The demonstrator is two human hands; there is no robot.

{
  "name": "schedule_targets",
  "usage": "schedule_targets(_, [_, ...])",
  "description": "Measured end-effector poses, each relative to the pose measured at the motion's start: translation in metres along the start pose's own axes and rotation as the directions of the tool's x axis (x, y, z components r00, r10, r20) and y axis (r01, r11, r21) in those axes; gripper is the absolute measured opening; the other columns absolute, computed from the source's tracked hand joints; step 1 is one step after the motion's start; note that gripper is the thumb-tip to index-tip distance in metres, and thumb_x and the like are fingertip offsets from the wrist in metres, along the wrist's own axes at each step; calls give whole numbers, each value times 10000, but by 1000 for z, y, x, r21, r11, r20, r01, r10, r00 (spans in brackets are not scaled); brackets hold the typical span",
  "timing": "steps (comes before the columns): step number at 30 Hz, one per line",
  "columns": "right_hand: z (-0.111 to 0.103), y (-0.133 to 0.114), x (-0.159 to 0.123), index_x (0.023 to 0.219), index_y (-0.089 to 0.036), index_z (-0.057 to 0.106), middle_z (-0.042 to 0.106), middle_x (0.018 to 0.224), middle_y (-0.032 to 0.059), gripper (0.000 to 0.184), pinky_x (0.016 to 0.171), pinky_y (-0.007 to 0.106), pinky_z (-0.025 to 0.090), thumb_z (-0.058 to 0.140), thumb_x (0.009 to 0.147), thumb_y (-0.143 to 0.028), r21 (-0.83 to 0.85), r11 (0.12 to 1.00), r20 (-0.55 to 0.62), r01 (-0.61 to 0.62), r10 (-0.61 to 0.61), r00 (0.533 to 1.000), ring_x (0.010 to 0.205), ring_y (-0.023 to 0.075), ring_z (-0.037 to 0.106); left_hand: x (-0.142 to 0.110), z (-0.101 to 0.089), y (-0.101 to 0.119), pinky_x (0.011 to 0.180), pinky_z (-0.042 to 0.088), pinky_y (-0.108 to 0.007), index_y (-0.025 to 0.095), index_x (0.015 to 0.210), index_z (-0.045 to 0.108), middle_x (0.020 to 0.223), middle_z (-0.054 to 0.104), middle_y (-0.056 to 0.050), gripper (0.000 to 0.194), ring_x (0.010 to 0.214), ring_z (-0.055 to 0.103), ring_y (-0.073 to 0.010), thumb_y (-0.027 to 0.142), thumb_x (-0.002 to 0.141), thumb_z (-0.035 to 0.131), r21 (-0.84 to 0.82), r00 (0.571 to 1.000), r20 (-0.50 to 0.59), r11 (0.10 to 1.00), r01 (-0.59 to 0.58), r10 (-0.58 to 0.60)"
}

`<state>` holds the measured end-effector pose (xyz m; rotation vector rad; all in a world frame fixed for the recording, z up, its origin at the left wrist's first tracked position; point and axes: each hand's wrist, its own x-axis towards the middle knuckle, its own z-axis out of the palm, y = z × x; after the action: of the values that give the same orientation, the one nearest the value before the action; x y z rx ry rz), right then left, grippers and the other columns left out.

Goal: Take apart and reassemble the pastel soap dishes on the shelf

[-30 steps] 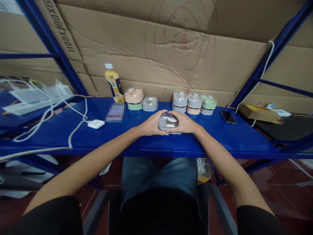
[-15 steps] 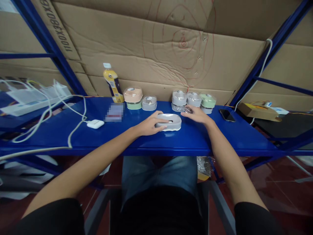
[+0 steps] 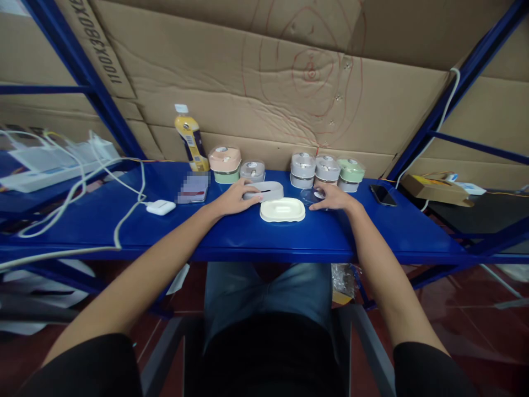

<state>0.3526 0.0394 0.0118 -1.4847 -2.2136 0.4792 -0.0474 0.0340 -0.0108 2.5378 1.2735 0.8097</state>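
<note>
Beside one cream base [image 3: 282,210], left hand [image 3: 233,199] pinches one grey tray [image 3: 274,190], right hand [image 3: 334,197] one clear lid [image 3: 307,197].

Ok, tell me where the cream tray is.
In the head view, the cream tray lies on the blue table between the left hand and right hand, front-right of the grey piece.

Grey oval shell [image 3: 276,191], cream base [image 3: 282,210] lying flat, clear lid [image 3: 308,197]
</note>
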Motion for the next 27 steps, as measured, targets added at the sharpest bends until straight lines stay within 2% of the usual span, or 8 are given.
schedule_targets(4, [0, -5, -1, 1369, -193, 765, 781, 1420, 194, 884, 1172, 642, 589, 1073, 592, -478, 14, 1000, 7, -23, 23, 1000, 1308, 443, 755, 1, 0, -1, 1243, 500, -594, 205, 1235, 837, 1328, 690, -163, 617, 1325, 685, -395, 700, 888, 717, -12, 999, 32, 999, 35, -34])
schedule_targets(6, [-2, -9, -3, 1381, -186, 762, 784, 1410, 197, 876, 1164, 634, 592, 1060, 616, -493, -4, 999, -14, -46, 46, 999, 1303, 442, 755, 1, -1, 2, 1235, 507, -590, 203, 1221, 827, 1337, 701, -163, 608, 1324, 690, -387, 704, 891, 726, -41, 1000, -4, 999, 24, -24])
schedule_targets(10, [-8, -22, -10, 1437, -153, 742, 788, 1385, 214, 895, 1150, 626, 591, 1004, 696, -581, 10, 998, -132, -60, 61, 989, 1282, 444, 755, -2, 2, 20, 1287, 456, -590, 201, 1314, 765, 1458, 698, -165, 598, 1433, 643, -379, 661, 934, 734, -130, 987, -110, 983, -128, 114])
schedule_targets(12, [-10, -33, -14, 1474, -183, 731, 779, 1426, 185, 903, 1173, 620, 576, 971, 722, -621, 74, 997, -192, 37, -23, 981, 1312, 433, 739, -5, 5, 34, 1284, 464, -579, 194, 1411, 704, 1501, 696, -169, 666, 1444, 643, -379, 638, 920, 774, -171, 980, -106, 968, -184, 168])
schedule_targets(14, [-8, -45, -17, 1509, -238, 721, 754, 1497, 140, 887, 1214, 609, 544, 937, 751, -648, 134, 974, -220, 180, -148, 964, 1375, 412, 707, -7, 10, 46, 1268, 486, -567, 186, 1489, 639, 1543, 682, -180, 779, 1445, 650, -391, 628, 876, 829, -198, 982, -72, 962, -188, 177])
schedule_targets(18, [5, -69, -15, 1529, -309, 723, 738, 1527, 96, 878, 1235, 586, 523, 941, 749, -650, 155, 908, -165, 388, -364, 917, 1399, 378, 691, -6, 20, 57, 1274, 486, -569, 178, 1560, 559, 1623, 630, -206, 920, 1497, 620, -423, 609, 815, 885, -226, 990, -22, 964, -137, 136])
schedule_targets(21, [16, -80, -9, 1516, -306, 737, 754, 1479, 109, 896, 1221, 583, 531, 973, 720, -644, 106, 890, -109, 443, -432, 895, 1360, 373, 706, -3, 28, 54, 1268, 485, -605, 172, 1572, 531, 1629, 620, -234, 1024, 1510, 608, -452, 624, 747, 934, -266, 994, -22, 958, -105, 103])
schedule_targets(27, [28, -84, -2, 1527, -275, 733, 757, 1405, 129, 907, 1159, 564, 566, 982, 733, -636, 62, 876, -38, 478, -477, 878, 1293, 365, 724, -2, 35, 52, 1258, 473, -669, 132, 1727, 310, 1629, 600, -304, 1372, 1508, 605, -494, 622, 645, 998, -361, 999, -24, 932, -43, 37])
